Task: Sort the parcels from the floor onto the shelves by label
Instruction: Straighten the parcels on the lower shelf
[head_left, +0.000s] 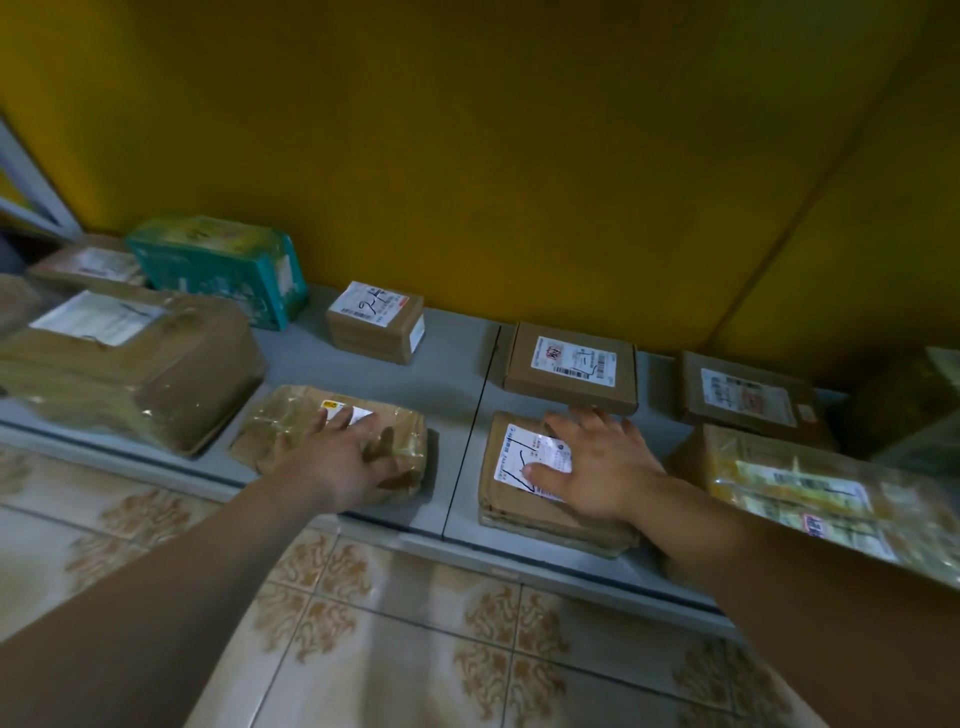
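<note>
Both arms are reaching down to the low grey shelf (447, 374) that is running along the yellow wall (467, 156). The left hand (340, 457) is lying on top of a tape-wrapped brown parcel (291, 431) at the front of the shelf, fingers spread wide and partly covering its small label. The right hand (602, 462) is pressing flat on a thin brown parcel (519, 509) just to the right, fingers splayed, thumb lying across its white label. Neither hand is curling round anything.

Behind the thin parcel a flat carton (571, 366) is sitting close to the wall, and farther left a small box (374, 322) is showing handwriting on its label. A teal box (223, 270) is standing at the back on the left, with a large brown package (130, 364) in front of it. To the right, a darker carton (748, 395) and a shiny taped package (810, 493) are crowding the shelf. Patterned floor tiles (415, 649) are filling the foreground.
</note>
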